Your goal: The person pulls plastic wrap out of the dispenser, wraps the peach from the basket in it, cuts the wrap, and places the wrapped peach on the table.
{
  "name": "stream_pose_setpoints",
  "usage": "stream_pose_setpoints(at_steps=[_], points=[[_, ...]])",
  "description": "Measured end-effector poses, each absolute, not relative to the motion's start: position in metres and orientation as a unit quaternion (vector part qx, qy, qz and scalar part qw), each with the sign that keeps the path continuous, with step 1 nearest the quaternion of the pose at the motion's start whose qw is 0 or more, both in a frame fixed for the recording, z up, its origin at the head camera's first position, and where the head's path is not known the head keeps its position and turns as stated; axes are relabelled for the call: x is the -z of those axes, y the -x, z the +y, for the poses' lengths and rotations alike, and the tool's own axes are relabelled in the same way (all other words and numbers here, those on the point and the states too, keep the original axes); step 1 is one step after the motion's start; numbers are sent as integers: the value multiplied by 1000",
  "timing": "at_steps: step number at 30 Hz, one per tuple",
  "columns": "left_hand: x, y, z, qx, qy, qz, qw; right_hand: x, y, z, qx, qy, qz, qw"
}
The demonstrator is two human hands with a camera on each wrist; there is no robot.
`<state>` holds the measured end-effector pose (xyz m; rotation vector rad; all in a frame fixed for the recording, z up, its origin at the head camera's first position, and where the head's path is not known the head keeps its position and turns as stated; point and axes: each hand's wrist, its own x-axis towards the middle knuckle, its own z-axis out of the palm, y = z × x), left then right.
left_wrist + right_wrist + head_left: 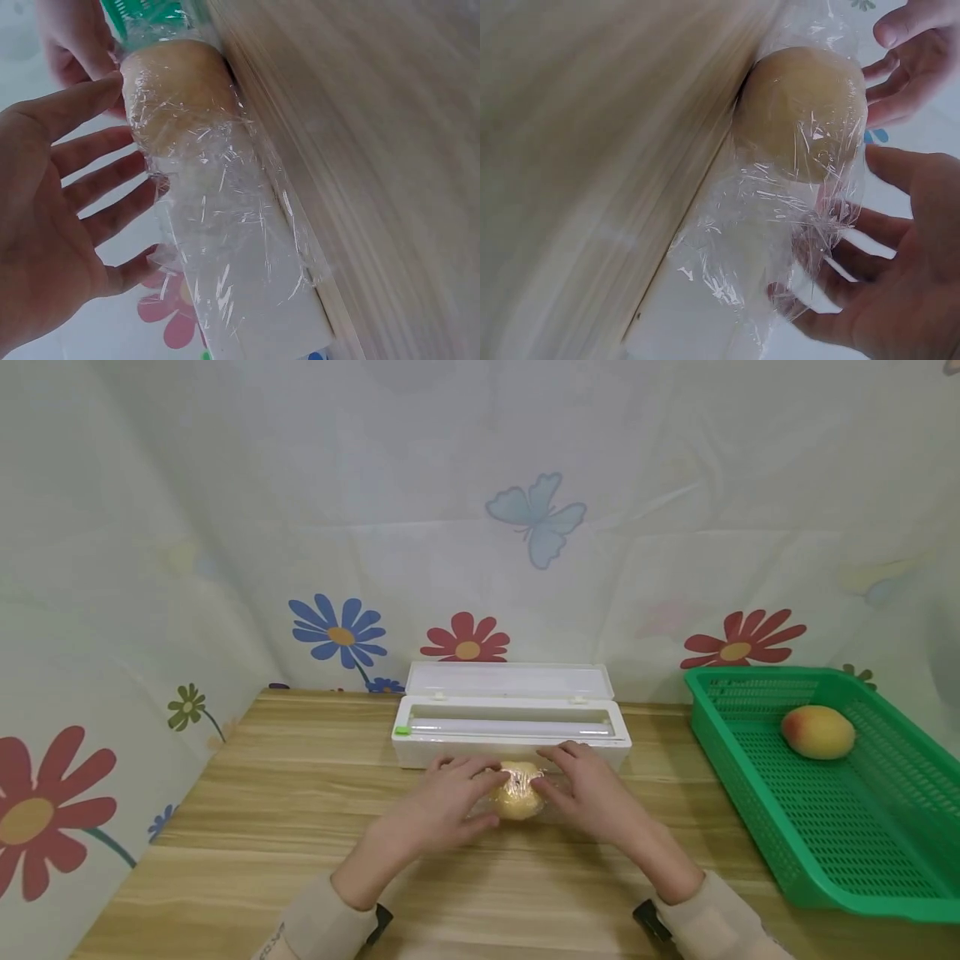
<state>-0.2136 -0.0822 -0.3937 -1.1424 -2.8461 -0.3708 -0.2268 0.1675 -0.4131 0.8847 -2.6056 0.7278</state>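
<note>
A round yellow fruit [519,797] under clear plastic wrap [225,202] rests on the wooden table, just in front of a white cling film dispenser box. At its left side is my left hand [452,803], fingers spread, with the thumb tip at the wrapped fruit's top in the left wrist view. My right hand [594,793] is at the other side, its thumb against the wrap over the fruit. Loose film spreads to both sides, and in the right wrist view several right fingertips lie behind this film [735,247].
The dispenser box [510,756] stands with its lid [510,680] raised and a film roll [510,727] inside. To the right is a green plastic basket [806,868] holding a yellow-red mango [817,732]. A flower-print curtain [450,527] hangs behind the table [300,777].
</note>
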Motion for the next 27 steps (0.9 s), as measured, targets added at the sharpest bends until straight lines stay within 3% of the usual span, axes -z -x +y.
stream_pose_setpoints(at_steps=[4,15,23,27], points=[[394,215,-84,117,361,-925,28,412,226,164,-257,-333,-891,170],[390,217,-89,171,352,-918,73,411,223,161,-243,-340,-895,156],[388,233,-110,260,241,-921,161,395,223,157,-274,-345,-884,156],[387,240,-124,304,165,-926,152,382,230,153,-263,-362,-881,153]])
